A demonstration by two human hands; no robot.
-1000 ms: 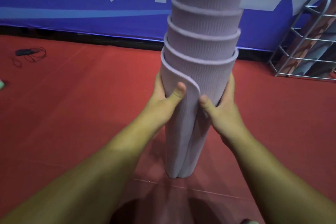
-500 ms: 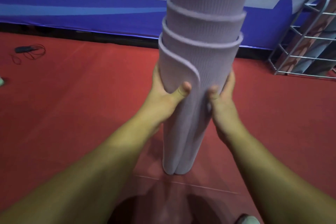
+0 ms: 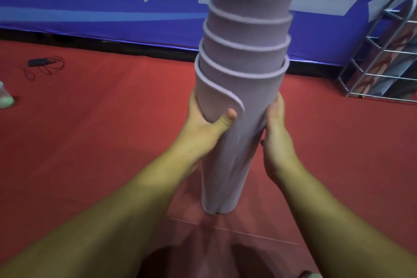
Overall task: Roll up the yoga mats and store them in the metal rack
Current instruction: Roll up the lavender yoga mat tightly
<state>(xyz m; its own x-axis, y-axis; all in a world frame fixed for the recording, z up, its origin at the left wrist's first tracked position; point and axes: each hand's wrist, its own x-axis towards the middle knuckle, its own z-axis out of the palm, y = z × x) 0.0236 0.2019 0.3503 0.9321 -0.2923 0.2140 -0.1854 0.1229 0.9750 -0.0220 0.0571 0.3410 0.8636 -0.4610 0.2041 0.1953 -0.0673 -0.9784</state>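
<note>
Both hands, left hand (image 3: 203,128) and right hand (image 3: 276,133), clasp the upright lilac yoga mat (image 3: 234,142). Its coils telescope upward, so I reckon it could unravel before reaching the metal rack (image 3: 370,52).

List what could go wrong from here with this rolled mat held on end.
The lilac mat has telescoped, its inner layers stepping upward, so it may keep sliding apart. Its loose outer edge is pinned only by the left hand's thumb and could unroll. The right hand grips the side. The metal rack already holds mats, so fitting a stretched roll may be awkward.
</note>
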